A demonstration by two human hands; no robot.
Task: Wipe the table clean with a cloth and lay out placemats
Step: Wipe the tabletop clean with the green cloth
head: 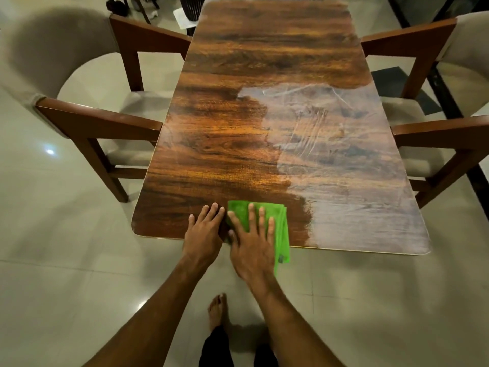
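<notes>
A long wooden table (pixel 238 133) with a glossy top stretches away from me. A folded green cloth (pixel 280 229) lies at its near edge, one corner hanging over the rim. My right hand (pixel 251 242) presses flat on the cloth with straight, spread fingers. Just left of it, my left hand (pixel 205 231) rests flat on the bare wood, fingers straight and touching the cloth's left edge. The right half of the tabletop shows a pale, streaky sheen (pixel 344 160). No placemats are in view.
Two upholstered chairs with wooden arms stand at the table's left side (pixel 87 120) and two at its right (pixel 434 133). My bare foot (pixel 218 311) stands on the tiled floor below the near edge. A white sheet (pixel 182 17) lies on the floor beyond the far left corner.
</notes>
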